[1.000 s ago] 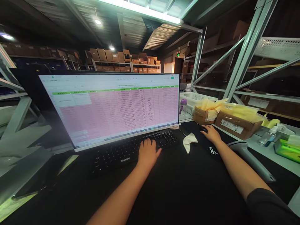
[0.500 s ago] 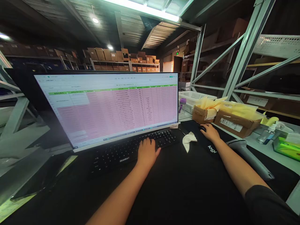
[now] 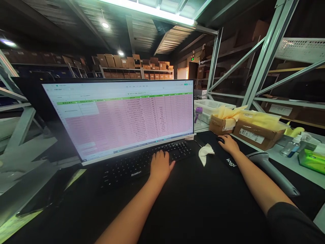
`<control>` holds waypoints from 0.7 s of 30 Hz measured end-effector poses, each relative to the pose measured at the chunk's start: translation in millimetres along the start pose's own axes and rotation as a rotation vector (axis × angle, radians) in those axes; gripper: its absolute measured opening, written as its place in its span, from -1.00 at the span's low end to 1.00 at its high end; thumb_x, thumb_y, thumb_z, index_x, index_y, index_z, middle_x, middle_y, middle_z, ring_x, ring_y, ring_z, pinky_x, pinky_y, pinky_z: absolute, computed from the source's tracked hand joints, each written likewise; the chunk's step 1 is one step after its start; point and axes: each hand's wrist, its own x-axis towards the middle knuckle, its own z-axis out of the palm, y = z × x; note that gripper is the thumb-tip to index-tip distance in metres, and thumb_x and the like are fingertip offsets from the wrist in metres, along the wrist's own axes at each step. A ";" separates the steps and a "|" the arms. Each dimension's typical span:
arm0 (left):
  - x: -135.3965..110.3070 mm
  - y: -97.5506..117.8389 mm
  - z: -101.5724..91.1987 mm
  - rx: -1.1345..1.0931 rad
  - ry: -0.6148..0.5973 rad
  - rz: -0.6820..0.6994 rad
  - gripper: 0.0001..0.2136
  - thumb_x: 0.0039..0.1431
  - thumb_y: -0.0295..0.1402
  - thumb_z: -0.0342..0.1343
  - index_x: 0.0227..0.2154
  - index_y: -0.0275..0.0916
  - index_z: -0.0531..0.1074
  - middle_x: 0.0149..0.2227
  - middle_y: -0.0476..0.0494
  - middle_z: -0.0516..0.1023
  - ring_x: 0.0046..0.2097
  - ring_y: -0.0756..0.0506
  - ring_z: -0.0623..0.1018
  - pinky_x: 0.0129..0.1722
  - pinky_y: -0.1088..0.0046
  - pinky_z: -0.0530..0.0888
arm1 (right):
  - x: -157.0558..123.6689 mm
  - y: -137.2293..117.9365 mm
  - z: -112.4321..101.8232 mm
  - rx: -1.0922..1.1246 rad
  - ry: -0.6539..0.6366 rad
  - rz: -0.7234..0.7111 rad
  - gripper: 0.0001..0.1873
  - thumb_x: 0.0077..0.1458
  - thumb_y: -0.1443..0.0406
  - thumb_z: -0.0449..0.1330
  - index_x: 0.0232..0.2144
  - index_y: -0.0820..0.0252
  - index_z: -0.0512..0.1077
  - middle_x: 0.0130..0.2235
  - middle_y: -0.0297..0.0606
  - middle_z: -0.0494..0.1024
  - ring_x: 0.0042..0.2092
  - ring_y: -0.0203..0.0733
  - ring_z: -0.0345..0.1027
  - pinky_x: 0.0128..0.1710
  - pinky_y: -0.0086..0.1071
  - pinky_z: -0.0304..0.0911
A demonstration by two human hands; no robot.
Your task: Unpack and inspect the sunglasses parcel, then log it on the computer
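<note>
My left hand rests on the right part of a black keyboard, its fingers stretched over the keys and the thumb out to the side. On the black desk mat, my right hand curves over a dark computer mouse, which is mostly hidden under the fingers. Behind the keyboard stands a wide monitor showing a pink spreadsheet with a green header row. Between my hands lies a crumpled white tissue. A grey handheld barcode scanner lies beside my right forearm.
Two cardboard boxes with yellow envelopes stand at the right behind my right hand. A clear pump bottle and a green tissue pack sit at the far right. A white basket and a purple-topped bottle are beside the monitor.
The view has shifted slightly, so everything sits a little further right. Both hands keep their places on the keyboard and the mouse, and the screen looks the same.
</note>
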 end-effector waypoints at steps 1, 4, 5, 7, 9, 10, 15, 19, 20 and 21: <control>0.2 0.2 -0.2 -0.004 -0.005 -0.001 -0.50 0.37 -0.10 0.02 0.15 -0.42 0.42 0.21 -0.53 0.45 0.21 -0.38 0.44 0.27 0.05 0.30 | -0.2 -0.1 -0.2 -0.002 0.000 0.000 -0.48 0.27 0.06 0.05 0.23 -0.09 0.42 0.24 -0.13 0.36 0.16 0.05 0.38 0.13 -0.13 0.32; 0.5 0.4 -0.5 -0.012 -0.002 0.001 -0.52 0.37 -0.10 0.03 0.14 -0.39 0.42 0.20 -0.51 0.46 0.21 -0.38 0.43 0.26 0.04 0.31 | 0.0 0.2 -0.3 -0.005 -0.001 -0.002 -0.48 0.27 0.06 0.05 0.22 -0.08 0.42 0.25 -0.11 0.35 0.15 0.06 0.38 0.11 -0.12 0.33; 0.4 0.4 -0.4 -0.012 0.003 -0.001 -0.53 0.36 -0.10 0.03 0.13 -0.38 0.43 0.19 -0.50 0.46 0.21 -0.37 0.43 0.26 0.04 0.31 | 0.3 0.5 0.0 -0.006 -0.001 -0.004 -0.48 0.27 0.07 0.05 0.22 -0.07 0.42 0.25 -0.11 0.36 0.15 0.06 0.38 0.10 -0.12 0.33; -0.1 0.3 -0.2 -0.013 0.012 -0.006 -0.54 0.36 -0.10 0.03 0.12 -0.35 0.44 0.19 -0.48 0.47 0.19 -0.36 0.44 0.26 0.04 0.31 | 1.1 1.4 1.3 -0.007 0.002 -0.007 -0.49 0.26 0.07 0.06 0.21 -0.08 0.43 0.24 -0.11 0.37 0.15 0.04 0.39 0.10 -0.14 0.34; -0.7 0.4 -0.1 -0.017 0.022 -0.010 -0.55 0.35 -0.11 0.04 0.12 -0.35 0.44 0.19 -0.47 0.47 0.19 -0.36 0.45 0.26 0.05 0.31 | 1.7 2.2 3.0 -0.007 0.012 -0.011 -0.49 0.26 0.07 0.07 0.20 -0.08 0.44 0.23 -0.13 0.38 0.14 0.02 0.39 0.09 -0.15 0.35; -1.1 0.4 -0.2 -0.019 0.025 -0.011 -0.55 0.35 -0.11 0.04 0.12 -0.35 0.44 0.19 -0.47 0.47 0.19 -0.36 0.45 0.26 0.05 0.31 | 1.9 2.6 4.0 -0.006 0.018 -0.013 -0.50 0.25 0.07 0.08 0.20 -0.09 0.45 0.22 -0.14 0.38 0.13 0.01 0.40 0.09 -0.16 0.35; -2.5 0.7 -2.0 -0.013 0.016 -0.011 -0.54 0.35 -0.10 0.05 0.12 -0.35 0.43 0.18 -0.48 0.48 0.19 -0.36 0.44 0.25 0.05 0.32 | 3.6 5.2 9.8 0.005 0.052 -0.021 -0.51 0.22 0.09 0.11 0.16 -0.06 0.49 0.20 -0.11 0.41 0.13 0.02 0.40 0.11 -0.14 0.34; -3.4 0.5 -2.7 -0.006 0.010 -0.012 -0.53 0.36 -0.09 0.05 0.13 -0.36 0.42 0.18 -0.46 0.48 0.19 -0.35 0.45 0.25 0.07 0.32 | 7.3 9.2 17.2 0.023 0.079 -0.029 -0.51 0.21 0.09 0.11 0.14 -0.01 0.51 0.18 -0.08 0.42 0.13 0.03 0.39 0.12 -0.13 0.33; -3.5 0.4 -2.7 -0.004 0.007 -0.013 -0.53 0.36 -0.09 0.05 0.14 -0.36 0.42 0.18 -0.46 0.48 0.19 -0.35 0.45 0.26 0.07 0.32 | 8.5 10.4 19.2 0.027 0.086 -0.034 -0.51 0.20 0.09 0.11 0.14 0.00 0.51 0.17 -0.08 0.43 0.13 0.02 0.39 0.13 -0.13 0.33; -3.6 0.4 -2.7 -0.002 0.004 -0.014 -0.52 0.36 -0.09 0.05 0.14 -0.37 0.42 0.19 -0.46 0.47 0.19 -0.35 0.45 0.26 0.07 0.31 | 9.7 11.5 21.2 0.031 0.094 -0.039 -0.51 0.19 0.10 0.11 0.13 0.01 0.51 0.16 -0.08 0.43 0.13 0.01 0.39 0.14 -0.13 0.32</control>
